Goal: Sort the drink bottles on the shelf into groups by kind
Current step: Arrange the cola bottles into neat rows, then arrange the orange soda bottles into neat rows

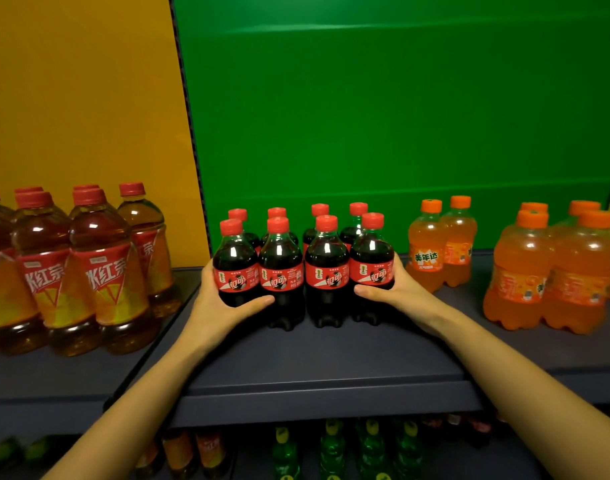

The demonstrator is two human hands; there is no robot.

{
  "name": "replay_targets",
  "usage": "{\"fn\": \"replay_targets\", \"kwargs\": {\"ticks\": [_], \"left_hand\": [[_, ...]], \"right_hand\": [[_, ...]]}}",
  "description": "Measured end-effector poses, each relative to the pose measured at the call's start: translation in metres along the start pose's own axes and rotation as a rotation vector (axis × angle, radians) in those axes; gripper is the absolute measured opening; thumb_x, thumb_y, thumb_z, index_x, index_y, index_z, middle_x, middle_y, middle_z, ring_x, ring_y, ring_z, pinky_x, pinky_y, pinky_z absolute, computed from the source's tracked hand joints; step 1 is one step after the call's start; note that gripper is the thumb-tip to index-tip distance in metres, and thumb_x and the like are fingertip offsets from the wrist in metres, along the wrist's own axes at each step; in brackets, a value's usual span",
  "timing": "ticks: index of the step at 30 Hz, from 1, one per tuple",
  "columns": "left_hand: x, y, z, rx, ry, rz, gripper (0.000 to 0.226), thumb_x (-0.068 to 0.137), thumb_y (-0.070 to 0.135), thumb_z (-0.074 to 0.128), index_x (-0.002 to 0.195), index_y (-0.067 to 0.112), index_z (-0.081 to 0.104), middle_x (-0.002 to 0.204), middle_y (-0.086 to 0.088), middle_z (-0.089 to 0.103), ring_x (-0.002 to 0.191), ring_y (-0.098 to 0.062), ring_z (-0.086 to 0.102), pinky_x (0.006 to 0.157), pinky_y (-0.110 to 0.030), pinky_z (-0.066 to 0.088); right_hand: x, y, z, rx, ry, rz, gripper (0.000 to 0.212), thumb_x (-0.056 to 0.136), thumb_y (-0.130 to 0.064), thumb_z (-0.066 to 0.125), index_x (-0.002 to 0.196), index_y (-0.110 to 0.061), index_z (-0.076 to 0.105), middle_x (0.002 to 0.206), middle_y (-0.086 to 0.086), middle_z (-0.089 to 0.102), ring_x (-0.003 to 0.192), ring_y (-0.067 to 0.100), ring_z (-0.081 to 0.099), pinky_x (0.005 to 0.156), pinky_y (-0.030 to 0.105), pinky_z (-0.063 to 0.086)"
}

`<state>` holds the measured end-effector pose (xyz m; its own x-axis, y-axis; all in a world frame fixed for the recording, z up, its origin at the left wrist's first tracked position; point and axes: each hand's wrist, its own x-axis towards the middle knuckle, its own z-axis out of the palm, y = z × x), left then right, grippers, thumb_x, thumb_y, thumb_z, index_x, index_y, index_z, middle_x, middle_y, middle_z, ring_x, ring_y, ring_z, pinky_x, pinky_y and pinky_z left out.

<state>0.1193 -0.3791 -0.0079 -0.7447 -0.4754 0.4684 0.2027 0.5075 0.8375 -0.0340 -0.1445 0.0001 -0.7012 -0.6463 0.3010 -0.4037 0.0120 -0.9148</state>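
Tea bottles [99,271], tall with red caps and amber drink, stand bunched at the far left in front of the yellow panel [71,98]. Just right of them, on the dark shelf [314,368], the left hand [220,306] grips the block of cola bottles [303,268] at its left end, thumb curled across the front of the outer bottle below its label, fingers wrapped round the far side. The block is two rows of four, upright and packed close before the green panel [400,116]. At its right end the right hand [400,292] mirrors that hold, thumb across the front of the end bottle, fingers round behind.

Further right stand the orange soda bottles [442,247], a pair near the cola and a larger cluster [552,271] beyond, apart from it.

The risk, as I judge it, lies in the squeeze: only the two end bottles are held, so pushing inward or sliding the block could buckle the front row, and a middle bottle could pop forward and tip off the shelf edge. A shove sideways could also knock the near orange pair.
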Motion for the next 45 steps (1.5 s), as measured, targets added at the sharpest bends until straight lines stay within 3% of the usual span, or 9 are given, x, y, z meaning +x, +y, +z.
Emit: {"fn": "replay_targets", "kwargs": {"ticks": [5, 12, 19, 23, 27, 32, 37, 41, 45], "left_hand": [[-0.015, 0.013, -0.007, 0.233, 0.231, 0.274, 0.090, 0.072, 0.043, 0.075, 0.143, 0.021, 0.023, 0.147, 0.007, 0.029, 0.136, -0.006, 0.028, 0.110, -0.023, 0.024], [-0.037, 0.060, 0.037, 0.189, -0.024, 0.578, 0.019, 0.083, 0.029, 0.055, 0.092, 0.013, 0.061, 0.089, 0.005, 0.062, 0.087, -0.006, 0.059, 0.076, -0.020, 0.047], [-0.032, 0.072, 0.154, 0.127, -0.367, 0.383, 0.040, 0.080, 0.034, 0.063, 0.115, 0.018, 0.050, 0.112, 0.005, 0.053, 0.104, -0.007, 0.052, 0.090, -0.016, 0.044], [-0.014, 0.078, 0.215, 0.130, -0.365, 0.252, 0.069, 0.083, 0.022, 0.066, 0.139, 0.014, 0.026, 0.137, 0.000, 0.037, 0.125, -0.010, 0.040, 0.106, -0.022, 0.033], [0.011, 0.081, 0.254, 0.122, -0.288, 0.097, 0.080, 0.080, 0.015, 0.067, 0.141, 0.007, 0.016, 0.141, -0.010, 0.034, 0.130, -0.022, 0.038, 0.109, -0.035, 0.032], [0.039, 0.076, 0.274, 0.063, -0.211, -0.168, 0.095, 0.071, 0.017, 0.071, 0.142, 0.004, 0.008, 0.135, -0.013, 0.046, 0.121, -0.025, 0.049, 0.102, -0.036, 0.041], [0.042, 0.072, 0.277, -0.030, -0.225, -0.222, 0.059, 0.077, 0.000, 0.068, 0.128, 0.006, 0.038, 0.091, 0.004, 0.058, 0.061, 0.007, 0.058, 0.055, -0.005, 0.044], [0.041, 0.067, 0.279, 0.022, -0.101, -0.190, 0.061, 0.073, 0.009, 0.075, 0.124, 0.007, 0.041, 0.124, -0.011, 0.054, 0.109, -0.020, 0.055, 0.088, -0.025, 0.043], [0.040, 0.060, 0.279, 0.059, -0.062, -0.178, 0.061, 0.074, 0.012, 0.075, 0.124, 0.008, 0.039, 0.127, -0.013, 0.051, 0.116, -0.024, 0.052, 0.098, -0.034, 0.043]], "right_hand": [[-0.018, -0.002, -0.015, -0.020, 0.086, 0.047, 0.072, 0.087, -0.038, 0.058, 0.145, -0.023, 0.019, 0.137, -0.014, 0.032, 0.130, 0.004, 0.031, 0.104, 0.020, 0.028], [-0.043, 0.020, -0.055, -0.247, 0.461, -0.001, 0.050, 0.096, -0.011, 0.043, 0.142, -0.012, 0.026, 0.147, 0.006, 0.030, 0.128, 0.009, 0.030, 0.101, 0.017, 0.022], [-0.026, 0.033, -0.083, -0.253, 0.505, 0.071, 0.060, 0.091, 0.000, 0.045, 0.144, -0.008, 0.016, 0.148, 0.012, 0.026, 0.136, 0.019, 0.025, 0.110, 0.025, 0.015], [-0.015, 0.042, -0.101, -0.287, 0.477, 0.150, 0.067, 0.093, -0.006, 0.044, 0.147, -0.005, 0.003, 0.156, 0.014, 0.008, 0.144, 0.026, 0.009, 0.118, 0.039, 0.009], [-0.005, 0.046, -0.117, -0.256, 0.452, 0.196, 0.068, 0.092, -0.012, 0.050, 0.147, -0.006, 0.010, 0.152, 0.014, 0.022, 0.141, 0.028, 0.021, 0.117, 0.045, 0.017], [0.011, 0.060, -0.129, -0.261, 0.433, 0.199, 0.074, 0.084, -0.013, 0.061, 0.143, -0.003, 0.018, 0.141, 0.017, 0.042, 0.133, 0.030, 0.037, 0.111, 0.048, 0.030], [0.010, 0.059, -0.128, -0.319, 0.416, 0.196, 0.067, 0.086, -0.011, 0.059, 0.141, -0.003, 0.021, 0.139, 0.016, 0.038, 0.132, 0.030, 0.034, 0.110, 0.037, 0.027], [0.006, 0.061, -0.125, -0.414, 0.428, 0.161, 0.070, 0.083, -0.018, 0.065, 0.138, -0.003, 0.024, 0.138, 0.017, 0.031, 0.132, 0.030, 0.032, 0.107, 0.034, 0.027], [0.005, 0.061, -0.124, -0.429, 0.438, 0.161, 0.072, 0.081, -0.022, 0.069, 0.135, -0.003, 0.026, 0.137, 0.016, 0.032, 0.130, 0.029, 0.035, 0.106, 0.035, 0.030]]}}
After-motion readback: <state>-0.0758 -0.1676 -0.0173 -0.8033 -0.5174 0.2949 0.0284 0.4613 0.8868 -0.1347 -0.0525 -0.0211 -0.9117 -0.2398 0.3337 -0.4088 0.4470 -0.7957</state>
